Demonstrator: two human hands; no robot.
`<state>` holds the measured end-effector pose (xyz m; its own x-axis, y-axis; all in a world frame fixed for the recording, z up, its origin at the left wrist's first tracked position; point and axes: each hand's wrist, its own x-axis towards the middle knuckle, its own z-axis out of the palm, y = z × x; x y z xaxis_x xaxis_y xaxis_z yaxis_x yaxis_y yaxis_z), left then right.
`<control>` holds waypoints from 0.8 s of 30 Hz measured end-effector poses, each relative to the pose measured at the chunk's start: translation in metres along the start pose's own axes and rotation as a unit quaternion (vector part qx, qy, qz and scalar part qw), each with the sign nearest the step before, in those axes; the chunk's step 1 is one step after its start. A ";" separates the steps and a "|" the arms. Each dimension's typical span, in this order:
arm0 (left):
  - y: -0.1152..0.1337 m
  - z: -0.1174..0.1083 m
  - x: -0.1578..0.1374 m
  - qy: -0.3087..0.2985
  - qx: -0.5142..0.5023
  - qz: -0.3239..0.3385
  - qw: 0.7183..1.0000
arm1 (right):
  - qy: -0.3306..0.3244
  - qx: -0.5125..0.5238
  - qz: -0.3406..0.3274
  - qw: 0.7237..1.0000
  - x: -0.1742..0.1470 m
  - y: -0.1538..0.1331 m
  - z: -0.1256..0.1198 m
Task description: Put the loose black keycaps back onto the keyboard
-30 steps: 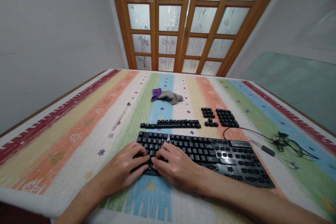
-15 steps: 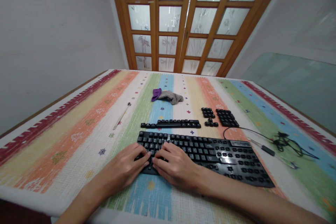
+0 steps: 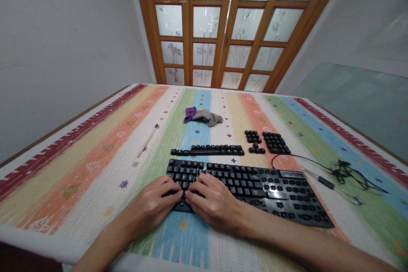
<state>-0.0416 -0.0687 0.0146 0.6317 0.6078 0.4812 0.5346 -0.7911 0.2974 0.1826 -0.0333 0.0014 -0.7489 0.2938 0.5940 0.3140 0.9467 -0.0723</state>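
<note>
A black keyboard (image 3: 244, 185) lies on the table, with keycaps on its left and middle parts and bare key mounts on its right part. My left hand (image 3: 157, 202) rests at its lower left, thumb and fingers drawn together on the keys. Close beside it, my right hand (image 3: 213, 204) has its fingers curled down onto the same area. Whatever sits between the fingertips is hidden. Behind the keyboard lies a row of loose keycaps (image 3: 216, 150). To the right of that row are a block of number-pad keycaps (image 3: 276, 143) and smaller groups of keycaps (image 3: 253, 137).
A slim toothbrush-like brush (image 3: 148, 140) lies left of the keycaps. Farther back is a crumpled grey and purple cloth (image 3: 208, 117). The black cable (image 3: 347, 173) is bundled at right, near a slender tool with a black part (image 3: 325, 183). A striped cloth (image 3: 92, 165) covers the table.
My left hand's fingers have shifted very slightly on the keys, the thumb and index drawing closer together. My right hand and the loose keycaps look unchanged.
</note>
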 end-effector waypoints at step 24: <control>0.003 0.005 -0.001 0.026 -0.030 -0.082 0.996 | -0.097 0.013 0.020 0.995 0.011 0.003 -0.001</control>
<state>-0.0377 -0.0714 0.0112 0.5070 0.7264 0.4640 0.5926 -0.6847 0.4243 0.1763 -0.0273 0.0087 -0.8349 0.3497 0.4250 0.3333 0.9358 -0.1150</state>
